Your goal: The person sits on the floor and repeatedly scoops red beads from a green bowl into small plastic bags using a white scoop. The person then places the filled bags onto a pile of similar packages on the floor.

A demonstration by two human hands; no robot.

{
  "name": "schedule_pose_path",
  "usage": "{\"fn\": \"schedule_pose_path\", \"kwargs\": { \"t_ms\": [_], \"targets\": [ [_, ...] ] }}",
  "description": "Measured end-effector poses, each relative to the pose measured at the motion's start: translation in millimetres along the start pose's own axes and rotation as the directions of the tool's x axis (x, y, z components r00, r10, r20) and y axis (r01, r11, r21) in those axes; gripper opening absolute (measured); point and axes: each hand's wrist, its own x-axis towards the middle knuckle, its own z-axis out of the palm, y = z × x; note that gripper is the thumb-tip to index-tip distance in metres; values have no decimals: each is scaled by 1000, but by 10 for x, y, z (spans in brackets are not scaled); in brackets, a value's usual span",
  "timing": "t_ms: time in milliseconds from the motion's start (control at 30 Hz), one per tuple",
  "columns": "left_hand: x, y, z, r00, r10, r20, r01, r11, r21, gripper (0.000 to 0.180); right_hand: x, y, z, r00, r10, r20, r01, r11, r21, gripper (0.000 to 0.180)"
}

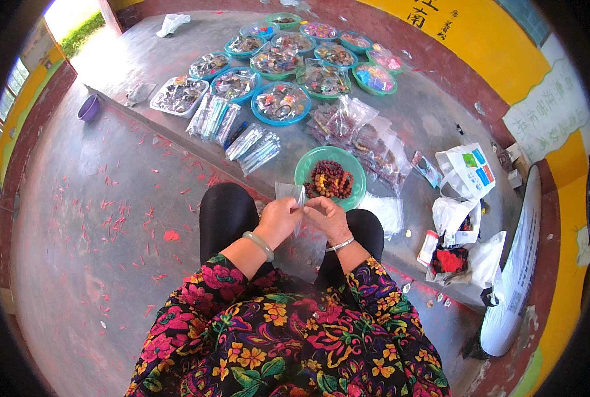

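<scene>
Above my lap, my left hand (pixel 280 219) and my right hand (pixel 329 220) meet with fingertips pinched on a clear plastic bag (pixel 304 254). Its lower part hangs between my knees and its upper part rises past my fingers. Whether anything lies inside the bag I cannot tell. Just beyond my hands stands a green basin (pixel 306 161) holding dark red and orange-yellow bead bracelets (pixel 333 180). Beside my right knee lies a stack of clear bags (pixel 386 213). A pale bangle circles my left wrist, a silver one my right.
Several basins of small packaged goods (pixel 281 103) spread across the far floor. Bundled packets (pixel 213 118) and bagged bracelets (pixel 379 149) lie nearer. White carrier bags (pixel 465 171) stand at right, by a long white wrapped bundle (pixel 510 298). A purple bucket (pixel 88 108) stands far left; red scraps litter the floor.
</scene>
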Motion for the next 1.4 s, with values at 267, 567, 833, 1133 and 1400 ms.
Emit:
{"fn": "schedule_pose_path", "kwargs": {
  "t_ms": [267, 567, 833, 1133, 1400],
  "targets": [
    [-63, -12, 47, 985, 167, 43, -170, 981, 94, 24, 73, 231, -60, 993, 111, 27, -103, 975, -199, 17],
    [41, -61, -8, 975, -143, 168, 189, 934, -302, 28, 103, 343, -153, 994, 86, -62, -96, 978, -186, 20],
    [61, -103, -98, 981, -108, -160, 115, 993, 34, 17, 6, 109, -151, 988, -71, -139, -7, 870, -493, 16],
    [-44, 48, -168, 976, 217, 3, -213, 956, 203, 33, -11, 117, -154, 943, -332, 42, 254, 631, -733, 13],
    [-39, 88, -244, 884, 441, 152, -467, 835, 292, 18, -69, -36, -110, 857, -358, 372, 507, 451, -734, 12]
  ]
}}
